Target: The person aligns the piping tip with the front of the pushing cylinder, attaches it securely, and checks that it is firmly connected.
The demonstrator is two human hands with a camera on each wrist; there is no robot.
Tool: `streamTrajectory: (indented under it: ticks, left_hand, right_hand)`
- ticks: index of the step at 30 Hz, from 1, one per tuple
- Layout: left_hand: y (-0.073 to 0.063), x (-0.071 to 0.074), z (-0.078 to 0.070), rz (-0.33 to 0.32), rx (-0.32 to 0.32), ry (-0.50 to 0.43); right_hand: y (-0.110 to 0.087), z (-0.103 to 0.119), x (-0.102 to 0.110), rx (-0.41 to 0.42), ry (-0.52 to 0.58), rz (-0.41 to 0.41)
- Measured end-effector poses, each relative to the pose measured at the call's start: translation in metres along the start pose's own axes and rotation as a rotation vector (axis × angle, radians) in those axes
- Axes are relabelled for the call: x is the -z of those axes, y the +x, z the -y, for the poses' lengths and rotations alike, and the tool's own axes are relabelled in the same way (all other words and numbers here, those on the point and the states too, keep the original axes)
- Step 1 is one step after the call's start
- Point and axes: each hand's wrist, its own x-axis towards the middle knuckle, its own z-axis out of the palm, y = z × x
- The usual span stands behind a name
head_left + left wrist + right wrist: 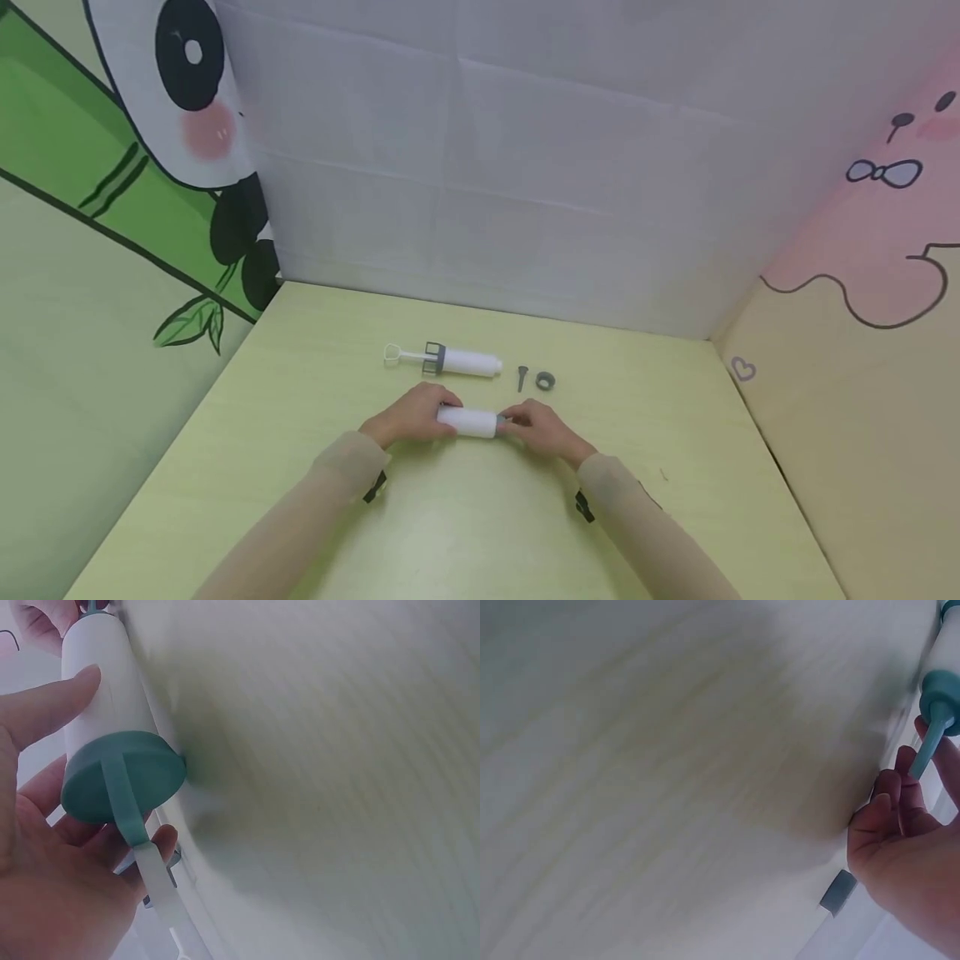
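In the head view, a person's two hands meet at the middle of a pale yellow-green surface point(300, 517). Between them lies a white tube point(468, 422), on its side and resting on the surface. The left hand point(411, 416) wraps its fingers round the tube's left end, and the right hand point(542, 427) pinches the teal nozzle end on the right. Just behind them lies a second white syringe-like tool point(450, 361) with a grey collar and a loop-handled plunger pointing left. To its right sit a small dark nozzle tip point(522, 377) and, just beside that, a grey ring point(545, 381), both apart from the hands.

In the left wrist view, the white tube point(101, 682) runs away from the camera, its teal end cap point(120, 776) with a raised bar facing the lens. The left hand point(52, 885) cradles it, thumb point(45, 705) lying along the barrel and a fingertip below the cap.

In the right wrist view, the right hand point(911, 855) sits at the frame's right edge, its fingers curled about a slim teal nozzle point(930, 739) that projects from the tube. A grey ring point(838, 891) lies on the surface point(667, 787) near the hand.
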Motion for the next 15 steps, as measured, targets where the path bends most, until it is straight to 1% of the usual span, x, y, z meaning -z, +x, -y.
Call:
streamTrajectory:
  ticks: [5, 9, 12, 15]
  left_hand:
    - [0.001, 0.001, -0.002, 0.013, 0.002, -0.007]
    - [0.003, 0.002, -0.002, 0.014, 0.005, 0.009]
    - [0.006, 0.002, -0.002, 0.015, 0.023, 0.037]
    - [0.009, 0.003, -0.004, 0.023, 0.038, 0.036]
  right_hand:
    - [-0.002, 0.001, 0.004, -0.019, 0.008, -0.015]
    - [-0.003, 0.0, 0.008, -0.026, 0.034, -0.041]
    - [-0.003, -0.002, 0.012, -0.026, 0.06, -0.075]
    - [-0.003, -0.006, 0.015, -0.025, 0.081, -0.119]
